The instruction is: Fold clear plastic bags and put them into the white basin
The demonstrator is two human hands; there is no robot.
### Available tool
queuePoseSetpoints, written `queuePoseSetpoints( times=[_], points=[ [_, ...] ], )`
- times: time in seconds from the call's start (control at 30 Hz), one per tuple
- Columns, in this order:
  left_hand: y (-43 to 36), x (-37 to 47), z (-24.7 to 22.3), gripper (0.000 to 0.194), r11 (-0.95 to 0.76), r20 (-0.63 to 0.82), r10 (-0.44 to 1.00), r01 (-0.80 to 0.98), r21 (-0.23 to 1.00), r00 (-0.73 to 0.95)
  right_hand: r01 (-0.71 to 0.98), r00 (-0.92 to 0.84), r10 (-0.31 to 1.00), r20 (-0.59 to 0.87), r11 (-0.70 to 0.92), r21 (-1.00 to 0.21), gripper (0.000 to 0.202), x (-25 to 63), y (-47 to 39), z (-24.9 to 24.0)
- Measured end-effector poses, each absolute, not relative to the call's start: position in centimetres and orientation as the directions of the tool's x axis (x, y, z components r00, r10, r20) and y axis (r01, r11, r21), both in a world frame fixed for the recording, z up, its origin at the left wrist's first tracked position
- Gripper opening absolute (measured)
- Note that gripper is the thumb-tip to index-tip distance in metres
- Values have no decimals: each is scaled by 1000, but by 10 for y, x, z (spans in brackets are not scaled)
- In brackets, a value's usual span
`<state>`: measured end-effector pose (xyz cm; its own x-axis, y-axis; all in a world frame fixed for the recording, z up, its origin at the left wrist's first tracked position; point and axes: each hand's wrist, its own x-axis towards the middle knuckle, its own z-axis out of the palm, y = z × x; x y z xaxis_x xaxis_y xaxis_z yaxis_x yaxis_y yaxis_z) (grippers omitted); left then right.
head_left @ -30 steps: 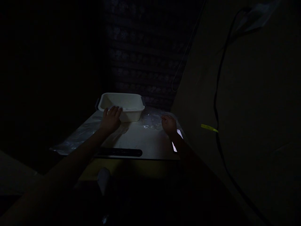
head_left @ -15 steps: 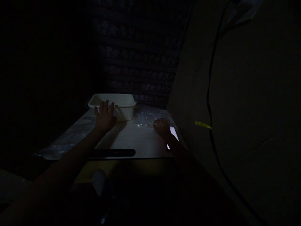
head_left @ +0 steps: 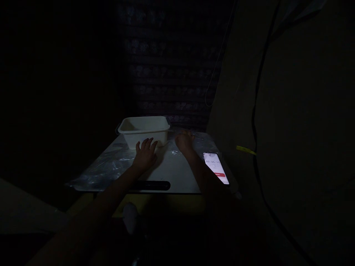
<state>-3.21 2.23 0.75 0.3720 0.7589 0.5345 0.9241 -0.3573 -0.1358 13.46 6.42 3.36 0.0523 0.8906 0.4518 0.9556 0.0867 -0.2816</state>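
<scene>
My left hand [head_left: 145, 157] is open with its fingers spread, just in front of a white plastic tub [head_left: 142, 139] with handles at its ends. I cannot tell whether the fingertips touch the tub's side. To the right of the tub, my right hand [head_left: 184, 144] is closed, low over the far part of the white tabletop [head_left: 177, 173]. Its fingers face away from me, so what they hold, if anything, is hidden. Crumpled clear plastic film [head_left: 111, 160] lies on the left of the tabletop and also around the right hand.
A lit phone [head_left: 216, 168] showing a timer lies at the right edge. A dark bar with a rounded end [head_left: 152, 185] runs along the front edge. On the right wall hangs a black cable [head_left: 253, 122] with a yellow tag [head_left: 245, 150]. The surroundings are very dark.
My left hand has come down from the tub's rim to in front of its side. My right hand has moved away from the phone, farther back towards the tub, uncovering the screen.
</scene>
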Motion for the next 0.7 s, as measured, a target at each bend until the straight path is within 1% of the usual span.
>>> queuePoseSetpoints(
  times=[0.1,0.17,0.27,0.33,0.43,0.5,0.53,0.57,0.67,0.7],
  points=[
    [25,-31,6,47,-392,533,757,915,-95,379,937,28,878,477,143,-319,24,141,65,47],
    [26,-30,6,48,-416,551,748,908,-44,369,917,-14,857,516,216,-335,22,148,63,60],
    [29,-28,8,51,-468,605,721,881,65,338,859,-30,807,590,322,-397,22,160,57,82],
    [29,-25,13,55,-522,649,695,838,158,311,783,-76,791,607,425,-455,21,166,49,93],
    [24,-16,27,66,-611,703,663,729,308,258,648,-227,808,544,542,-535,17,170,32,101],
    [18,-9,38,74,-653,710,665,643,401,233,576,-337,819,464,569,-587,14,168,20,98],
    [15,-6,43,72,-662,693,682,602,447,236,546,-371,822,432,570,-614,12,168,14,96],
    [12,-3,48,66,-659,654,712,564,497,256,525,-383,828,409,559,-642,11,167,10,92],
    [7,1,53,31,-581,469,814,475,661,342,502,-333,853,403,522,-689,11,169,0,80],
    [6,2,53,25,-542,419,838,446,712,349,510,-298,866,402,500,-700,12,170,-2,75]
  ],
)
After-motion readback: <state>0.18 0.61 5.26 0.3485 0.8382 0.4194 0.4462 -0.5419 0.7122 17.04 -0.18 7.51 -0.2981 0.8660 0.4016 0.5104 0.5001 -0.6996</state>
